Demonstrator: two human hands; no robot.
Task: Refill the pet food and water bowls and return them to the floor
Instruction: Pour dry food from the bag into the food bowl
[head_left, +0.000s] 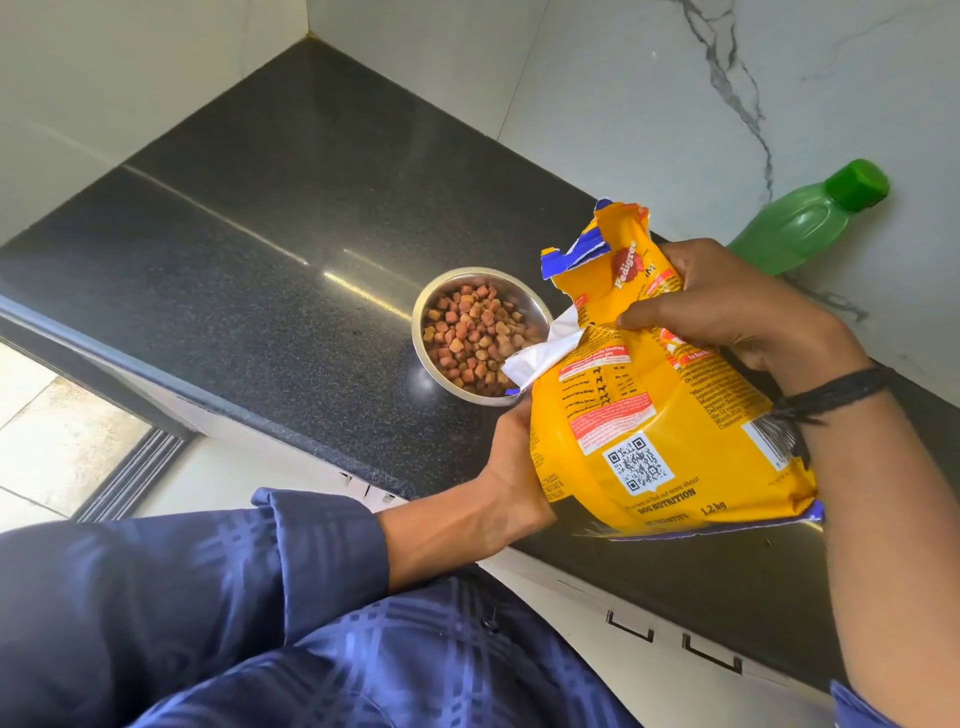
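A steel bowl (435, 364) full of brown kibble (472, 332) stands on the black granite counter (270, 218). Just right of it I hold a yellow dog food bag (654, 415) above the counter's front edge, its torn top near the bowl's rim. My left hand (511, 452) grips the bag's lower left side, partly hidden behind it. My right hand (727, 306) pinches the bag near its upper part. A green water bottle (800, 223) with a green cap stands against the marble wall behind the bag. No second bowl is in view.
The counter runs into a corner at the back, with white marble walls (623, 93) on two sides. White cabinet drawers (675, 623) with dark handles lie below the counter's edge. Tiled floor (57, 431) and a door track show at the lower left.
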